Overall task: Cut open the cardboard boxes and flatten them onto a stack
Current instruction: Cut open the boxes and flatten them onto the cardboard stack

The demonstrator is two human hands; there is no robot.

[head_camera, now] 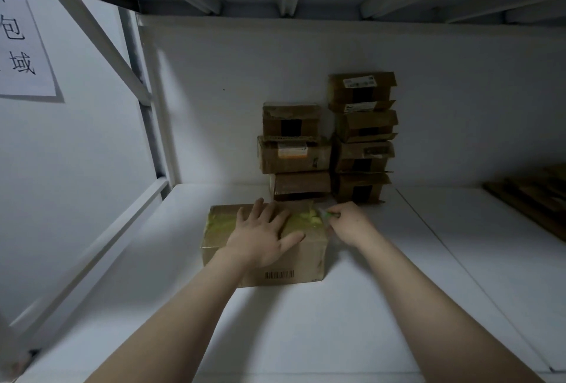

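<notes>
my left hand [263, 235] flat, pinning box [306, 263] top. right hand [349, 225] curled round green cutter [330, 215] at far corner. box likely light, stiff; tape [220, 223] slick.

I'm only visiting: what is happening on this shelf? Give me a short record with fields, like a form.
Place: white shelf, with another shelf level above it
Box in work: cardboard box, yellow-green tape on top, barcode on its near side
Left hand: left hand pressed flat on the box's top
Right hand: right hand holds a small green tool, likely a cutter, at the box's top right edge
Waiting: left stack of three boxes, right stack of four, against the back wall
Far right: flat cardboard, partly out of view
</notes>
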